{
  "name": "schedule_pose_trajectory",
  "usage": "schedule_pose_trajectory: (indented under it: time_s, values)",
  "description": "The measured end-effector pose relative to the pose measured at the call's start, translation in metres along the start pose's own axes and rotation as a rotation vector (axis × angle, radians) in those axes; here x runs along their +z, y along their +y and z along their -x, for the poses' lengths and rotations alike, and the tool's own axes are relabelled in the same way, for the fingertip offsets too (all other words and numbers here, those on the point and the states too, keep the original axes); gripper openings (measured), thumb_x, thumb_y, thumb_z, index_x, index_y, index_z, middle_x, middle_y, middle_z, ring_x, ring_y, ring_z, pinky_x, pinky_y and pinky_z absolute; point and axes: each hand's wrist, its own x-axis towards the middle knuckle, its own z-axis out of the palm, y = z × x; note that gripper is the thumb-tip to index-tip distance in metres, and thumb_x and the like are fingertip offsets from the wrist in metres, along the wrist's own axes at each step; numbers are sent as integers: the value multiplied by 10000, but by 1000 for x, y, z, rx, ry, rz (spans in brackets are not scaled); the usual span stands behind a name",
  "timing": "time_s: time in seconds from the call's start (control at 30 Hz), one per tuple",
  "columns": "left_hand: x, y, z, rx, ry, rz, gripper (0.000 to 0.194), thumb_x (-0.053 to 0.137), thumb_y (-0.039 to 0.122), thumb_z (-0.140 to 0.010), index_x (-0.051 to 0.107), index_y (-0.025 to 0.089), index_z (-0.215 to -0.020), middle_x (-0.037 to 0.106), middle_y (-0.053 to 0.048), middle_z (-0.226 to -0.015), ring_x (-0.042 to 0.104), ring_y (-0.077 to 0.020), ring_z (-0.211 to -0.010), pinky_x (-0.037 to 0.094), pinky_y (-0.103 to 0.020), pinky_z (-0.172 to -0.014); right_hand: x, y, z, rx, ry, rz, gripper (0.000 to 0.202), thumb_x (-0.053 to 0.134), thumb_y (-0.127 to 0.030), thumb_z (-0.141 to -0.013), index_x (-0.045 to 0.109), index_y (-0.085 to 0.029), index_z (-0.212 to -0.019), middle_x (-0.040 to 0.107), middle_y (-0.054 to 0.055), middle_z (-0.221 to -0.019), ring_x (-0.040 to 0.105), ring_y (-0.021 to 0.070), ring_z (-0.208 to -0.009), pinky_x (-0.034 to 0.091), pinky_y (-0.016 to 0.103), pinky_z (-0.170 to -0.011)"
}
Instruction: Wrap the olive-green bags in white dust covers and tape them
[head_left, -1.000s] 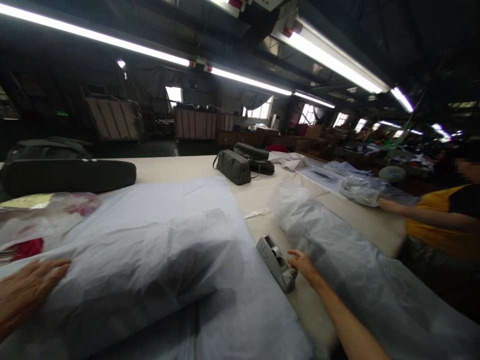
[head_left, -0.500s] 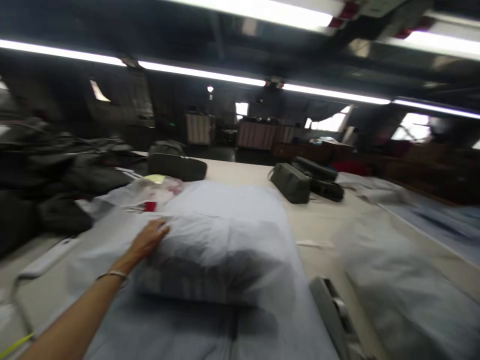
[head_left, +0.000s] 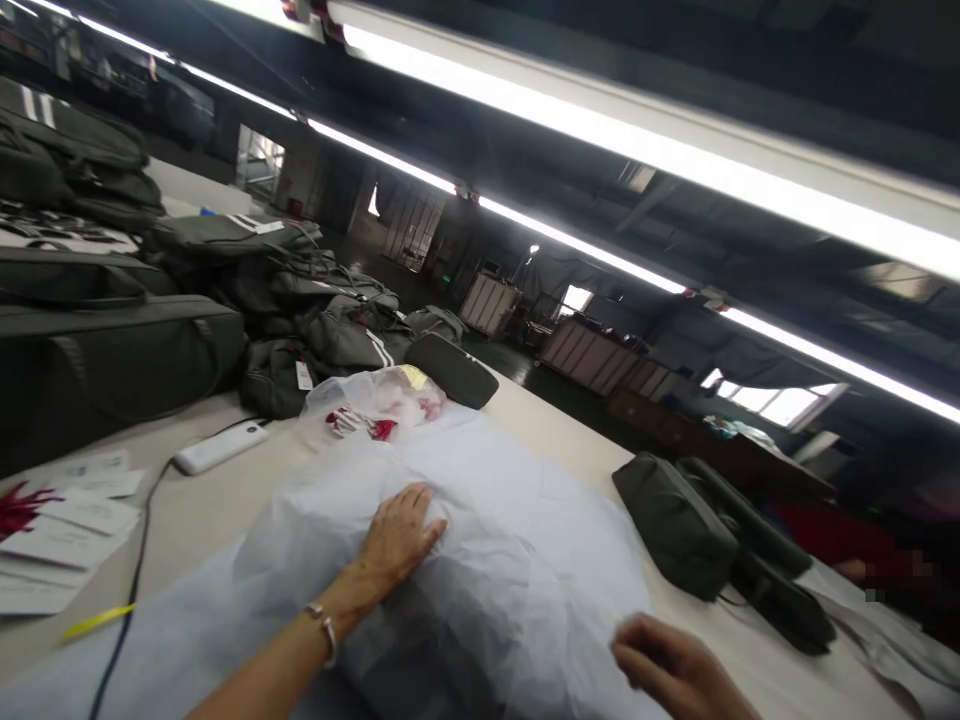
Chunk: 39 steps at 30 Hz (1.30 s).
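Observation:
My left hand (head_left: 401, 535), with a bracelet at the wrist, lies on a translucent white plastic bag (head_left: 480, 590), its fingers spread a little. Something dark shows dimly through the plastic below it. My right hand (head_left: 667, 655) is at the lower right by the bag's edge, fingers curled; whether they pinch anything is hidden. Beyond the bag lies a small clear bag (head_left: 397, 400) with red-stringed tags and a yellow label.
Dark green bags (head_left: 112, 350) are piled at the left. Tags with red strings (head_left: 67, 530) and a white power strip (head_left: 219, 447) lie nearer. Small green cases (head_left: 675, 520) stand at the right of the table (head_left: 540, 405).
The view has swung left and tilted. My right hand has come into view at the lower right. My left hand now lies flatter on the plastic.

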Motion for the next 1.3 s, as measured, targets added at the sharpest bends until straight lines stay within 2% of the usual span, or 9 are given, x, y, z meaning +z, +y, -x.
schedule_pose_trajectory:
  time_s: [0.17,0.4,0.53,0.73,0.83,0.93,1.07,1.17,1.3]
  values:
    - [-3,-2,2,-58,-24,-37,547,506,449,-898,511,152,-1357,507,-167,-1430,488,-332,-1296,452,-516,-1014,45,-125,-131,-109,-372,-73,119,644,-300,-725,687,-188,-730,626,-21,-634,522,118,-610,399,231,-568]
    - [16,-14,6,17,104,-82,574,598,457,-834,551,175,-1332,558,-136,-1389,529,-333,-1255,467,-508,-1009,99,-134,-251,38,-730,221,152,760,-268,-596,711,-188,-715,653,-35,-631,579,119,-615,413,208,-542]
    - [24,-21,9,116,237,-133,574,609,489,-811,577,182,-1295,599,-124,-1345,579,-321,-1184,513,-455,-924,108,-144,-269,34,-895,353,171,785,-306,-598,697,-189,-687,656,-32,-631,591,138,-621,418,224,-541]
    - [21,-29,9,210,319,-166,613,594,503,-805,542,177,-1321,584,-107,-1361,563,-300,-1182,488,-398,-905,112,-148,-282,-336,-767,715,564,846,-517,-557,664,-218,-1001,678,33,-880,613,223,-777,463,323,-692]
    - [19,-34,10,245,328,-174,641,571,529,-800,533,182,-1338,579,-91,-1370,562,-289,-1184,486,-375,-903,114,-112,-293,-365,-782,469,781,853,-601,-511,618,-247,-1166,646,71,-1122,590,277,-1020,457,393,-896]
    - [23,-39,12,249,308,-163,696,534,571,-821,458,211,-1413,563,-71,-1393,575,-279,-1176,510,-364,-881,118,-60,-298,-143,-907,11,961,816,-664,-544,488,-298,-1370,489,82,-1423,469,305,-1270,372,422,-1056]
    - [36,-44,18,185,198,-70,821,504,650,-819,230,324,-1522,498,-21,-1453,564,-294,-1213,543,-392,-886,126,-11,-291,46,-941,-450,1119,695,-788,-600,295,-255,-1498,350,151,-1535,341,334,-1391,262,484,-1136]
    - [39,-46,20,184,168,-60,856,528,656,-802,180,363,-1526,491,0,-1458,574,-301,-1205,560,-398,-876,132,-10,-284,-12,-890,-635,1103,647,-806,-636,268,-248,-1509,322,157,-1552,308,319,-1417,207,480,-1165]
    - [35,-52,15,196,173,-56,826,518,656,-815,201,369,-1521,504,-9,-1445,586,-307,-1187,577,-407,-851,131,-27,-282,48,-944,-504,867,726,-612,-734,393,-269,-1457,357,89,-1548,321,288,-1414,208,446,-1178]
